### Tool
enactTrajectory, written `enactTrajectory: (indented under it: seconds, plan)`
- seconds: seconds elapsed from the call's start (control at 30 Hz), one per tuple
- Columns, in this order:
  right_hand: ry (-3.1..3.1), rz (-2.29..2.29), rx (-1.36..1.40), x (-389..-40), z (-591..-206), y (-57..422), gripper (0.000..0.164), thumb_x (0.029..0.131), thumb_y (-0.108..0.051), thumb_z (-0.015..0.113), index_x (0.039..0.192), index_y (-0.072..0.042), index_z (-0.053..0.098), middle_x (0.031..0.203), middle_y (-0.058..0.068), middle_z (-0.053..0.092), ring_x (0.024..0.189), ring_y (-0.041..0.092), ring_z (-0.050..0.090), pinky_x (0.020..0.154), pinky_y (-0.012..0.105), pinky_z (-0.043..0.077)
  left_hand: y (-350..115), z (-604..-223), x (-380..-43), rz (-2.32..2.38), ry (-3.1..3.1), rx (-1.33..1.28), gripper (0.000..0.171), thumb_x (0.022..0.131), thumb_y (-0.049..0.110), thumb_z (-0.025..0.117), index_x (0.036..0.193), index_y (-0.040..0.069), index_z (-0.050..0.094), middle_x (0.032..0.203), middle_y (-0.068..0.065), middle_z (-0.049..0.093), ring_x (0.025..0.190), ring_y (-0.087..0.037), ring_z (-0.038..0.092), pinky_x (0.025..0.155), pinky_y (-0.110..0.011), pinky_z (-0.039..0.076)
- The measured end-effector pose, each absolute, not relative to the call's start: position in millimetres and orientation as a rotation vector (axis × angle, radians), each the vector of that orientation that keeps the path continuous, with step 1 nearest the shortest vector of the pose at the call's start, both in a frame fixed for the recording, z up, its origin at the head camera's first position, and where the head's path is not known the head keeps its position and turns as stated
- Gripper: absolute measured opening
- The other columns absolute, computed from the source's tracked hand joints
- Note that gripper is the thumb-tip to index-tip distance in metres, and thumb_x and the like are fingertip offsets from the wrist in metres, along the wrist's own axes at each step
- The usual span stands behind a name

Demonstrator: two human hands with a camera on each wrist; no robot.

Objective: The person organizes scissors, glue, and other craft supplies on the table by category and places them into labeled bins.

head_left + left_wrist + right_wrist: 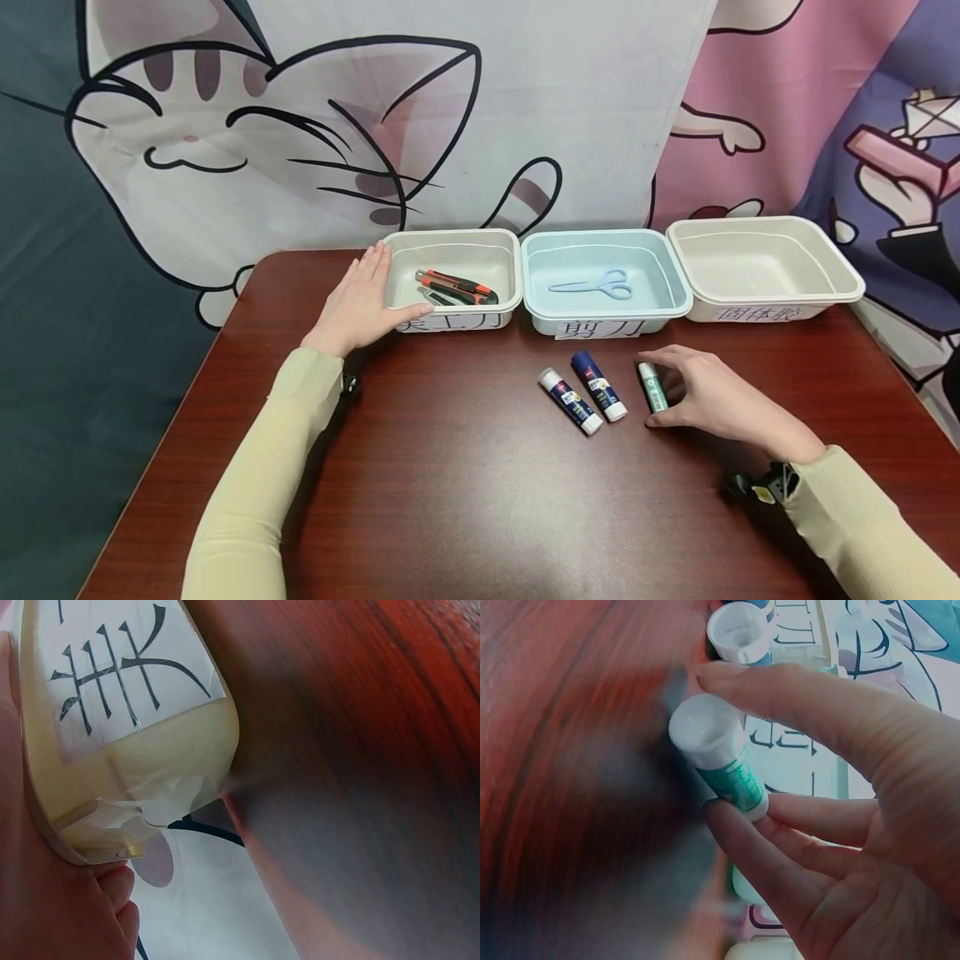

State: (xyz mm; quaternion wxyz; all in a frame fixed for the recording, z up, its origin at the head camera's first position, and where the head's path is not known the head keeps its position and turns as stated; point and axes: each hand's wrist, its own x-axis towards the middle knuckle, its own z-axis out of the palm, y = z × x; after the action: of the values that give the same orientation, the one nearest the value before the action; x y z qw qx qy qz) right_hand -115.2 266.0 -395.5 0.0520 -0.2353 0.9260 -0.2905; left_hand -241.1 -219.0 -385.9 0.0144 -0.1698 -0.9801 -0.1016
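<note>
Green wraps a glue stick [653,388] within the curved right hand [708,393], though I cannot tell whether it is gripped; two blue glue sticks [571,402] lie near it on the table [450,483]. The left hand [358,302] rests straight-fingered on a beige bin [450,252].

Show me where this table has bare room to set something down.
Free: the table between the two sleeves, and inside the rightmost bin. Crowded: in front of the blue bin, around three glue sticks and the right hand.

3 bins [491,258] [577,257] [757,258], 3 glue stks [572,403] [600,389] [652,387], min. 2 cutters [459,286], 1 pr scissors [598,285].
</note>
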Motion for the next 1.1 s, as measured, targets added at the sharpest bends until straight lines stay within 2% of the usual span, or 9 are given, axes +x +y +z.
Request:
enactTrajectory:
  seconds: [0.17,0.37,0.57,0.9,1.1]
  plan:
    - [2.799,-0.905,-0.706,-116.5,-396.1,267.9,0.065,0.068,0.000,0.091,0.126,0.009,0.064,0.108,0.014,0.067,0.077,0.012,0.065,0.060,0.026,0.057,-219.1,-385.8,-241.7,-0.309,-3.052,-0.525,0.125,0.084,0.086,0.049,0.160,-0.005,0.009,0.168,-0.019,0.007,0.155,-0.030,0.005,0.125,-0.044,0.005]
    - [2.845,-0.855,-0.684,-118.2,-395.2,270.0,0.049,0.071,0.003,0.087,0.117,0.003,0.071,0.096,0.002,0.069,0.078,0.013,0.066,0.064,0.028,0.056,-219.2,-386.4,-241.8,-0.313,-3.051,-0.523,0.126,0.083,0.086,0.049,0.160,-0.006,0.010,0.168,-0.020,0.008,0.154,-0.031,0.006,0.125,-0.043,0.005]
    - [2.948,-0.837,-0.742,-119.6,-385.6,274.5,0.049,0.071,0.004,0.087,0.118,0.001,0.072,0.096,0.000,0.071,0.082,0.016,0.067,0.070,0.034,0.057,-219.7,-386.9,-240.8,-0.311,-3.056,-0.521,0.126,0.084,0.087,0.047,0.160,-0.005,0.009,0.168,-0.019,0.007,0.155,-0.029,0.004,0.124,-0.046,0.007]
    - [3.109,-0.876,-0.702,-126.5,-356.9,284.5,0.047,0.075,0.003,0.084,0.120,-0.002,0.073,0.089,-0.001,0.073,0.077,0.012,0.068,0.067,0.012,0.052,-220.0,-387.2,-242.0,-0.304,-3.042,-0.532,0.126,0.083,0.087,0.048,0.160,-0.006,0.010,0.168,-0.020,0.008,0.154,-0.030,0.006,0.125,-0.044,0.007]
    - [3.152,-0.930,-0.620,-132.7,-339.0,292.7,0.045,0.076,0.003,0.084,0.120,-0.001,0.073,0.092,0.007,0.074,0.076,0.004,0.066,0.066,0.006,0.049,-219.5,-387.7,-242.6,-0.305,-3.042,-0.535,0.126,0.083,0.086,0.048,0.160,-0.006,0.010,0.168,-0.019,0.008,0.154,-0.031,0.007,0.125,-0.044,0.006]
